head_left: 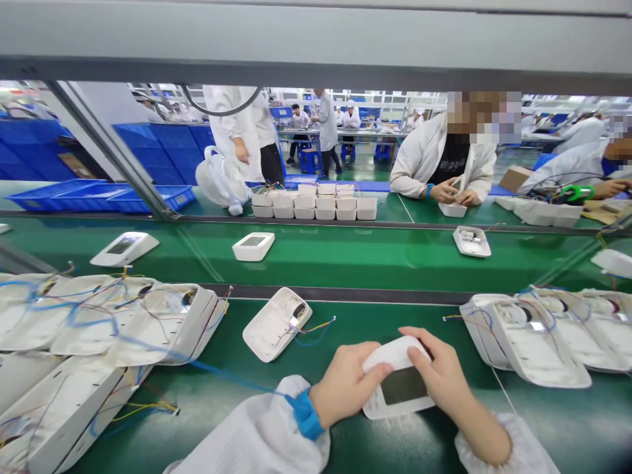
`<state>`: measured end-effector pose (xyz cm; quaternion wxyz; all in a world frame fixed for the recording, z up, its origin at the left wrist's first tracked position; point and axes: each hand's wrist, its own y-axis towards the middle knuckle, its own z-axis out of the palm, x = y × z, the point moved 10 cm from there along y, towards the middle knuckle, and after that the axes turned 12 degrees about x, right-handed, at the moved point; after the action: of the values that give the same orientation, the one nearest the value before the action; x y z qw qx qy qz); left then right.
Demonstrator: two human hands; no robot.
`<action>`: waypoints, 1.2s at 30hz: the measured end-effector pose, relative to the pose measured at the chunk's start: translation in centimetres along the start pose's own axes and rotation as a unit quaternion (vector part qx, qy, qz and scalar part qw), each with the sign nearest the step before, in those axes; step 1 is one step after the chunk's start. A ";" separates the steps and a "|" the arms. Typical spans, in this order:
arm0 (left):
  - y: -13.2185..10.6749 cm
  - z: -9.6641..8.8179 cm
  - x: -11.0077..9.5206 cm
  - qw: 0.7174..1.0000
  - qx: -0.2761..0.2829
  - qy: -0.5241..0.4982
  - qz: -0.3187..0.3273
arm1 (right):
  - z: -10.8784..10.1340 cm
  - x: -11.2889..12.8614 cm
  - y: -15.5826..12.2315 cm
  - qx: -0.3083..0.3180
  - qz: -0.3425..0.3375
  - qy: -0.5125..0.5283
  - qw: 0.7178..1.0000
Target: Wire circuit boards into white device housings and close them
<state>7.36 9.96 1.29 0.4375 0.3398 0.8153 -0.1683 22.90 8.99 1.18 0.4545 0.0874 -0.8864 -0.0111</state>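
Between my two hands is a white plastic device with a dark display [405,384], just over the green bench. My left hand [349,380] grips its left side, thumb on the face below the raised top part. On the opposite side, my right hand [437,370] holds it with the thumb near the display's upper edge. The fingers behind the device are partly hidden. A blue strap [307,415] circles my left wrist. Left of my hands lies an open white housing half [276,326], its inside facing up, with thin coloured wires trailing to the right.
Stacks of wired white housings stand at left [187,322] and right [538,342]. Beyond a dark rail, a green belt [340,253] carries several white units. A coiled blue cord [162,345] runs to my wrist strap. Co-workers, a white fan [222,178] and blue trays [99,196] are farther back.
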 end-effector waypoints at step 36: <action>-0.6 -0.8 2.5 0.986 -0.103 -0.128 -0.041 | 0.9 1.1 0.4 0.011 0.002 -0.100 0.995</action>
<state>5.45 11.02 -0.34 0.5640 0.2353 0.7784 -0.1435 21.45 9.17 1.61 0.3628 0.0892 -0.9275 -0.0092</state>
